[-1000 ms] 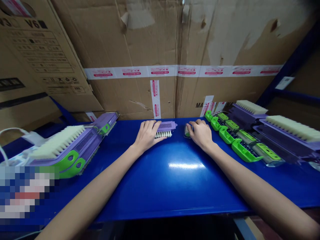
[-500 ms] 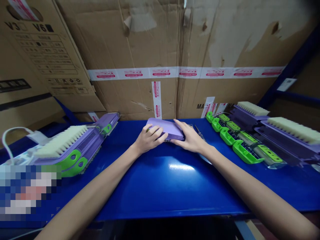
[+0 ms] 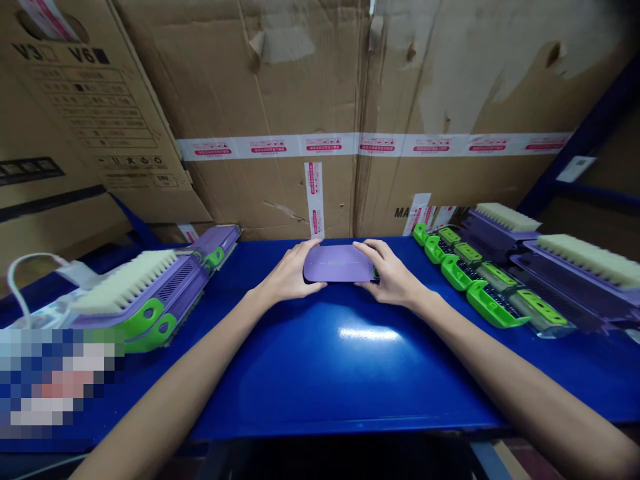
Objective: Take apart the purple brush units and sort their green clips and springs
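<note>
A purple plastic casing (image 3: 338, 263) with a smooth, rounded face and faint lettering is held level above or on the blue tabletop (image 3: 320, 373); I cannot tell if it touches. My left hand (image 3: 293, 272) grips its left end, thumb along the near lower edge and fingers over the back. On the other end my right hand (image 3: 387, 273) is closed, thumb below and fingers on top. A dark part shows at the casing's right end beside the fingers. The casing's underside is hidden.
At left stand purple units (image 3: 175, 283) with a cream pleated block (image 3: 125, 283) and green ends, near a white cable (image 3: 20, 287). Green caps (image 3: 493, 305) and clear-green pieces (image 3: 543, 310) line the right, beside more purple units (image 3: 565, 283). Cardboard (image 3: 280, 100) walls the back.
The purple casing has turned so its smooth face points toward me. My left hand has shifted from its top to its left end; my right hand stays at the right end.
</note>
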Demonstrator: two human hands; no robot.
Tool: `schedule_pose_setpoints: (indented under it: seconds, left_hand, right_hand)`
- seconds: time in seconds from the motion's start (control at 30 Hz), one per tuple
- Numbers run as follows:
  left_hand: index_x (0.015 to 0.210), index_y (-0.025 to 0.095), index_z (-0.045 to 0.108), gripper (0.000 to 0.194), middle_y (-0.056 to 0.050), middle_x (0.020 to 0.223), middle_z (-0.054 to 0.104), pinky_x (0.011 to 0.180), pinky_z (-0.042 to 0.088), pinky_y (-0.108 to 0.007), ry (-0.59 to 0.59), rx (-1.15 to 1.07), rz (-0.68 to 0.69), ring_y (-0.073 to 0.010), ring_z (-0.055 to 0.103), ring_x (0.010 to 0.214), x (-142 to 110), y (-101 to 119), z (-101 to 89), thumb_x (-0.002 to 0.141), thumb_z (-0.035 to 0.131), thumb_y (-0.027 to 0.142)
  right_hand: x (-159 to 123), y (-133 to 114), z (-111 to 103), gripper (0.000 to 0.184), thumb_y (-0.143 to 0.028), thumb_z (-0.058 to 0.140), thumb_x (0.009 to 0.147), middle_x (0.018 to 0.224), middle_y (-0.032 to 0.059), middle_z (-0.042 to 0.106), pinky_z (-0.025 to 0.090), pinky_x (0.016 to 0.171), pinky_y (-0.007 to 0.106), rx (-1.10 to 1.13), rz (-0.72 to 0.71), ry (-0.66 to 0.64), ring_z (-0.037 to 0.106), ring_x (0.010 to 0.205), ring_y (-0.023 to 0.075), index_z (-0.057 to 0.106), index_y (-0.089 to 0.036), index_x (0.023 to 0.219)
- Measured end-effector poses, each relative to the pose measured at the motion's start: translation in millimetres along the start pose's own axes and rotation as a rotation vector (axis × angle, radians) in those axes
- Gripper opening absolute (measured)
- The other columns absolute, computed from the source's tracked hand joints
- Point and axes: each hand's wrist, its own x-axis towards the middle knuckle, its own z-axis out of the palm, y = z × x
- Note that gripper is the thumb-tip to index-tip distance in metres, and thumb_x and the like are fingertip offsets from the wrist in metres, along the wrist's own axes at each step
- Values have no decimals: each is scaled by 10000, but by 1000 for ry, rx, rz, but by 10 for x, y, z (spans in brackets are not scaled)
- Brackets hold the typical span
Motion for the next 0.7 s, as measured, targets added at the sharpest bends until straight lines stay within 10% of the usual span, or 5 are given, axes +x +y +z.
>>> schedule_pose_setpoints:
  seconds: [0.7]
  left_hand:
    - [1373,168,442,863,-102,953,572,813,494,-417,-45,257,34,-275,559,907,3,-134,-138,667,705,588]
  right_hand:
    - [8,-36,-34,848,-292,675,755,1308,152,421,419,1011,525,52,112,-22,439,1214,317,228,-240,1474]
